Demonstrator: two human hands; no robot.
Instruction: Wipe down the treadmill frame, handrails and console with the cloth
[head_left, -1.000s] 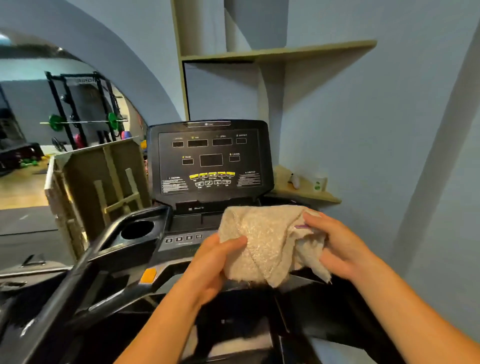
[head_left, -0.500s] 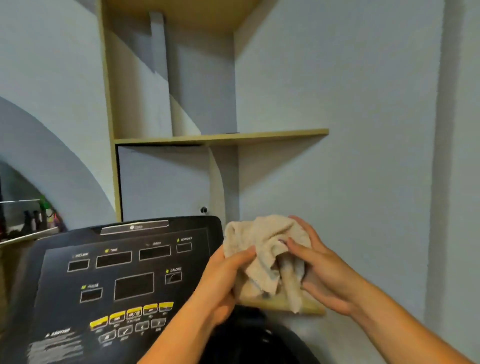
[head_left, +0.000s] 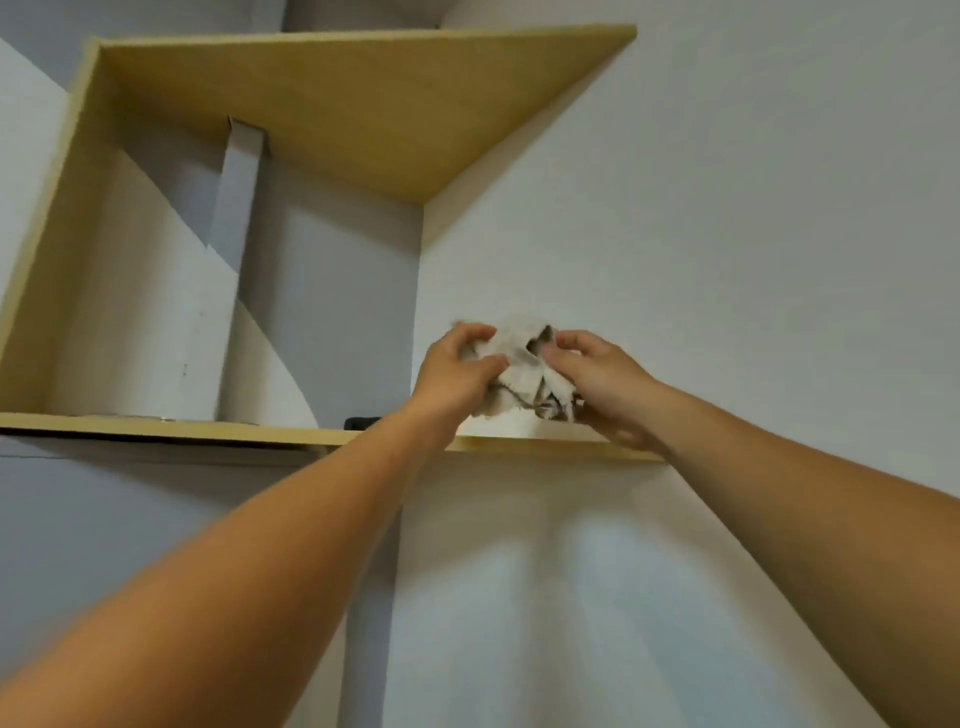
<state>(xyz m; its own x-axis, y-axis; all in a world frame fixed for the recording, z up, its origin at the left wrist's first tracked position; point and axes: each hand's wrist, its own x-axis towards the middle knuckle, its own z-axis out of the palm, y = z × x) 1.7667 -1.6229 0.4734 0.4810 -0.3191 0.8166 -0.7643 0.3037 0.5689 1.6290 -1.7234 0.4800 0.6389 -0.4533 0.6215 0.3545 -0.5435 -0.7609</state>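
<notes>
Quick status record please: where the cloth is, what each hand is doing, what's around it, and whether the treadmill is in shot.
cloth: beige, bunched, held up above the wooden shelf, in front of the wall
left hand: grips the cloth's left side
right hand: pinches the cloth's right side
small dark object: on the shelf beside the left wrist, unclear what it is
upper shelf: overhead
treadmill: not in view

Cloth (head_left: 519, 366) held between left hand (head_left: 457, 371) and right hand (head_left: 605, 382), just above the lower shelf (head_left: 208, 430); upper shelf (head_left: 363, 104) overhead; wall (head_left: 727, 234) behind.
</notes>
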